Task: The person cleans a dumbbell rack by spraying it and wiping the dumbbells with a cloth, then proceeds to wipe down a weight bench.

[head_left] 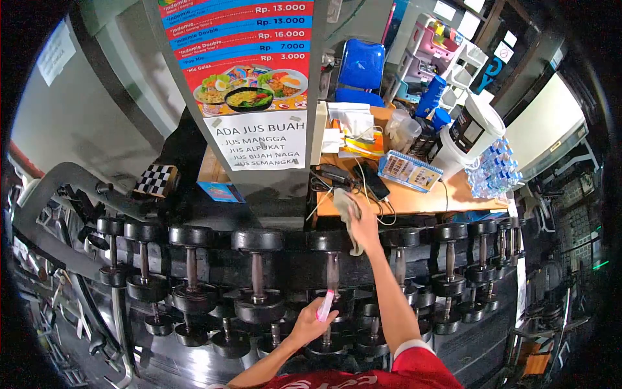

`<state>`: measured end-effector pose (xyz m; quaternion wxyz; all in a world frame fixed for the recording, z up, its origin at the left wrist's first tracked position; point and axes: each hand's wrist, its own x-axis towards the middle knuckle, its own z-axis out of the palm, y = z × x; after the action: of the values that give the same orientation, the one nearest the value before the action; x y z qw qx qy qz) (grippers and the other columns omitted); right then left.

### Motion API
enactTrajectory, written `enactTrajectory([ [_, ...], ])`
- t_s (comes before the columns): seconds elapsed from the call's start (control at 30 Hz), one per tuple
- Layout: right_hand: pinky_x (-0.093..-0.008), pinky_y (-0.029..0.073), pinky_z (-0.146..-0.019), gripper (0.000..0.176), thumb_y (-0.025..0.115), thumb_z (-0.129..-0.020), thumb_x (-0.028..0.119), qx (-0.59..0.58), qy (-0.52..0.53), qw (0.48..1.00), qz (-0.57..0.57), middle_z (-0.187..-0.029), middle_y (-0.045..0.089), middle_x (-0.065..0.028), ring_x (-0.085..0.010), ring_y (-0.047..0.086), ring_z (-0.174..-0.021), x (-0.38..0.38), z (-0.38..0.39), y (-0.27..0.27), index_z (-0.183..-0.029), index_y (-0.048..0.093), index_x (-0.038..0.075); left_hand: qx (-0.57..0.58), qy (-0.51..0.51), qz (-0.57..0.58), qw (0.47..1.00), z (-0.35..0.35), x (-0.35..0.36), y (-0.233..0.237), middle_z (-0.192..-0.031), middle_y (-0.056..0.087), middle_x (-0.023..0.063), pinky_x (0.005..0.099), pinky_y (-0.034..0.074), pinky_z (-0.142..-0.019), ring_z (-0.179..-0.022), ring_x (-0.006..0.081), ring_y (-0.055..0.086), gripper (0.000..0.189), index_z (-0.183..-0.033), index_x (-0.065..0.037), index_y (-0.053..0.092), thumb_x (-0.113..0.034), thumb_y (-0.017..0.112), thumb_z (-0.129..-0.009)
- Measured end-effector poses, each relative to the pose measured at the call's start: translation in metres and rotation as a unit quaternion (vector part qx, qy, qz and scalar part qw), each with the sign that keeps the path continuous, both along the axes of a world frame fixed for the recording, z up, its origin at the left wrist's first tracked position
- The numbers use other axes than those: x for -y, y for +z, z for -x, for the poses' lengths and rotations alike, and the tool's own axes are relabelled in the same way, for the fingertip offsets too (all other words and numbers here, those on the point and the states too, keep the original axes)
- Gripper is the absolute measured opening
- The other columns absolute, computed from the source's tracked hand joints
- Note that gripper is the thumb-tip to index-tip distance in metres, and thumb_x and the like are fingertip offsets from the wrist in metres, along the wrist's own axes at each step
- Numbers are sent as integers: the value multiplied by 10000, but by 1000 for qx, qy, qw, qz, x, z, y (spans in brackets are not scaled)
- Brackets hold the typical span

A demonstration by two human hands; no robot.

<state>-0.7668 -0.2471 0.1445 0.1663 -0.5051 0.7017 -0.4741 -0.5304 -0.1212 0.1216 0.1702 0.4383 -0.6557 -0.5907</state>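
Note:
My left hand is closed round a slim pink-and-white object, whose kind I cannot make out. It is held above the lower row of dumbbells. My right hand grips a pale grey cloth, part of which hangs below the fingers. This hand reaches past the upper row, near the front edge of the wooden desk. Just left of it stands a black dumbbell with a metal handle. Another dumbbell is partly behind my right forearm.
More dumbbells line the two-row rack. A pillar bears a menu sign. On the desk are a phone, cables, a desk calendar, white buckets and bottled water. Gym machines stand at left.

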Motion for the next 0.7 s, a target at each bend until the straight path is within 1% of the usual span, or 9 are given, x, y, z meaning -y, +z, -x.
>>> enactTrajectory([
  [0.03, -333, 430, -921, 317, 543, -902, 110, 0, 0, 1000, 1, -1151, 615, -172, -279, 585, -1088, 14, 10, -4, -1217, 563, 75, 0, 0, 1, 1000, 1, 0, 1, -787, 625, 154, 364, 493, -667, -721, 290, 627, 321, -1034, -33, 578, -207, 711, -800],
  [0.07, -336, 442, -894, 324, 544, -903, 148, 17, 71, 980, -184, -1132, 624, -167, -275, 594, -1056, 28, 22, -11, -1222, 565, 90, 0, -4, 3, 1000, 2, -1, 2, -794, 624, 158, 374, 494, -667, -731, 311, 629, 318, -1027, -34, 577, -204, 714, -796],
  [0.13, -346, 471, -811, 357, 546, -900, 229, -69, 301, 862, -401, -1049, 653, -149, -257, 611, -953, 53, 53, -84, -1242, 565, 128, -1, -10, 6, 1000, 4, -1, 0, -801, 623, 162, 383, 495, -667, -740, 332, 630, 315, -1019, -34, 577, -202, 717, -792],
  [0.23, -355, 474, -801, 363, 543, -907, 247, -160, 328, 852, -376, -1042, 657, -142, -244, 611, -927, 56, 32, -40, -1251, 564, 133, -30, 6, 85, 996, 4, -1, -11, -835, 626, 165, 403, 495, -669, -768, 361, 629, 303, -1006, -35, 576, -194, 717, -790],
  [0.33, -341, 467, -836, 378, 541, -917, 282, -65, 352, 810, -464, -1098, 644, -153, -240, 605, -979, 56, 22, 41, -1260, 557, 123, -24, -9, 82, 996, 2, -1, -9, -873, 628, 169, 417, 498, -683, -800, 378, 627, 309, -1025, -38, 579, -188, 715, -791],
  [0.4, -357, 457, -877, 386, 524, -917, 326, -98, 452, 827, -321, -1137, 628, -145, -273, 594, -1034, 55, 37, 51, -1261, 557, 153, -5, -10, 28, 1000, 4, 4, 9, -870, 625, 171, 417, 501, -687, -804, 377, 629, 318, -1045, -43, 581, -185, 714, -794],
  [0.53, -321, 447, -888, 372, 536, -930, 265, 56, 349, 895, -272, -1183, 615, -122, -225, 582, -1059, 67, 52, 27, -1272, 543, 119, -3, -14, 33, 999, 4, 2, -1, -896, 633, 180, 408, 505, -710, -846, 376, 629, 334, -1063, -42, 578, -187, 715, -795],
  [0.57, -334, 439, -916, 371, 529, -927, 255, -10, 289, 909, -299, -1204, 607, -115, -226, 568, -1099, 67, 45, 25, -1267, 537, 107, 0, -17, 36, 999, 4, 2, -1, -896, 633, 180, 408, 505, -710, -846, 376, 629, 334, -1063, -42, 578, -187, 715, -795],
  [0.7, -367, 435, -924, 354, 518, -919, 234, -47, 369, 846, -381, -1217, 599, -120, -261, 559, -1121, 59, 5, -12, -1254, 543, 122, -12, -23, 23, 999, 3, 2, 1, -892, 637, 176, 384, 505, -704, -826, 329, 646, 319, -1054, -38, 574, -181, 707, -802],
])
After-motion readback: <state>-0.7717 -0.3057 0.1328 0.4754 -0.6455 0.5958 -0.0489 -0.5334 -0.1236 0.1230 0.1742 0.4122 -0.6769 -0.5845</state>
